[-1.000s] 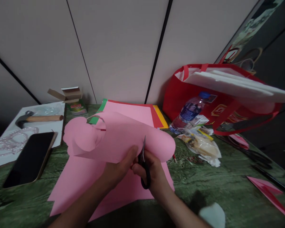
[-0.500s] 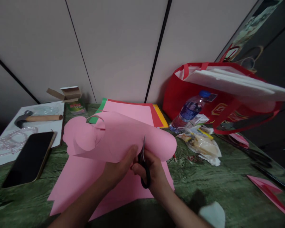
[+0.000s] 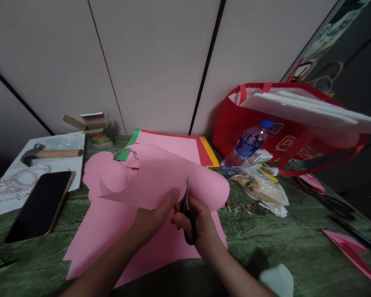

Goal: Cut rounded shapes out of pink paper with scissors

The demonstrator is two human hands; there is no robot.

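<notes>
A curled sheet of pink paper is held up in front of me, its left part cut into a scalloped, curving edge. My left hand pinches its lower edge, thumb on top and fingers hidden beneath. Close beside it, my right hand has its fingers in the handles of black-handled scissors. Their blades point up and away at the paper, one showing above it. More pink sheets lie flat on the table under both hands.
A phone, a hammer and a small open box sit to the left. On the right stand a water bottle and a red bag, with plastic packaging before them. Coloured sheets lie by the wall.
The left part of the pink paper has shifted slightly and curls a little differently. Both hands and the scissors stay almost in place; the whole view has moved slightly.
</notes>
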